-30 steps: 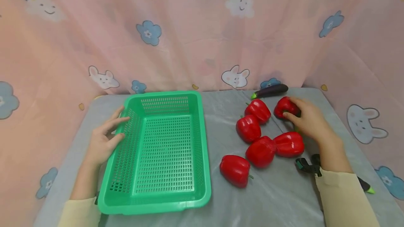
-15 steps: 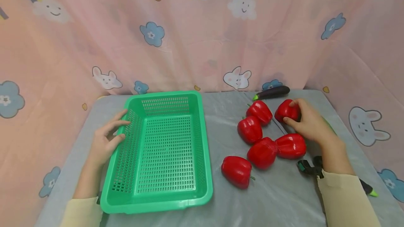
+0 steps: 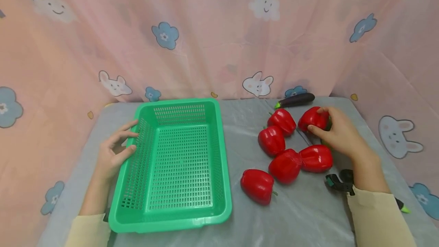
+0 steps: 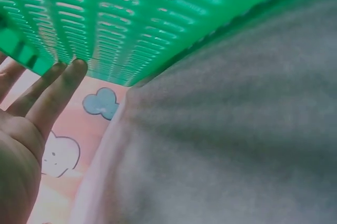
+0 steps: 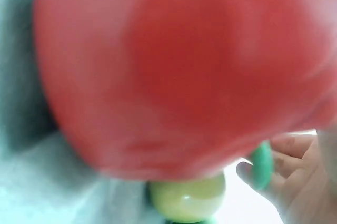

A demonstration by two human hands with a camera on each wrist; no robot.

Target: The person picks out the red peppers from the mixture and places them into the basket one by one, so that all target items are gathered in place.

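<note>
Pinching red pepper (image 3: pixel 311 118) near dark eggplant (image 3: pixel 297 100) between thumb and fingertips: right hand (image 3: pixel 341 132). Left hand (image 3: pixel 112 154), fingers spread, touches green basket (image 3: pixel 171 224), presumably steadying it.

A red bell pepper (image 3: pixel 313 118) filling the gap between the right hand's (image 3: pixel 339 132) thumb and fingers, neighbouring bell peppers (image 3: pixel 271 140) crowding their left and near sides, a dark eggplant (image 3: pixel 297 100) lying beyond, grey table cover (image 3: pixel 241 136) opening farther left, a green basket (image 3: pixel 171 225) walling off the left hand's (image 3: pixel 112 151) fingers rightward.

No readable text or labels anywhere.
</note>
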